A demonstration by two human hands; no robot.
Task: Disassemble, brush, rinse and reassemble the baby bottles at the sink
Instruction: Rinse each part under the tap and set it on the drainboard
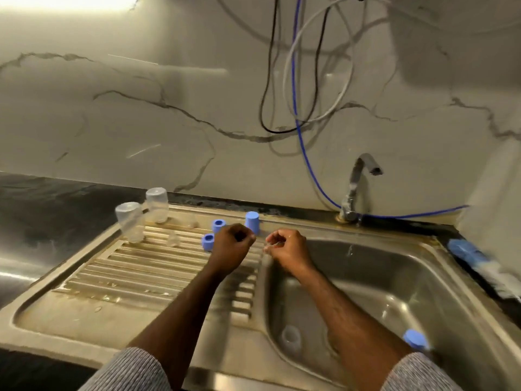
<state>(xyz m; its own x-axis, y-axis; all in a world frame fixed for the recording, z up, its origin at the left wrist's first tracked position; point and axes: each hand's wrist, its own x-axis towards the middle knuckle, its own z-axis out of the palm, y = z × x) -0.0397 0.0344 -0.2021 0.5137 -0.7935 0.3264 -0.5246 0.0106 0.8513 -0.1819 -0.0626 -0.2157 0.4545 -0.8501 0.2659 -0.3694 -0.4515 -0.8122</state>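
Note:
Two clear bottles (129, 225) (157, 206) stand upside down at the back left of the ribbed drainboard (135, 275). Near them lie two clear teats (173, 239) (191, 221), two blue rings (218, 224) (208, 241) and a blue cap (251, 221). My left hand (234, 246) hovers over the drainboard's right end with curled fingers, and nothing shows inside it. My right hand (287, 249) is at the basin's left rim and pinches a small clear piece (270, 246), blurred, apparently a teat. In the sink basin (394, 277) lie a clear part (290, 338) and another blue cap (415, 338).
The tap (358, 187) stands at the back of the basin and a thin trickle falls from it. A blue-handled bottle brush (479, 263) lies on the dark counter to the right. Cables and a blue hose (310, 165) hang down the marble wall.

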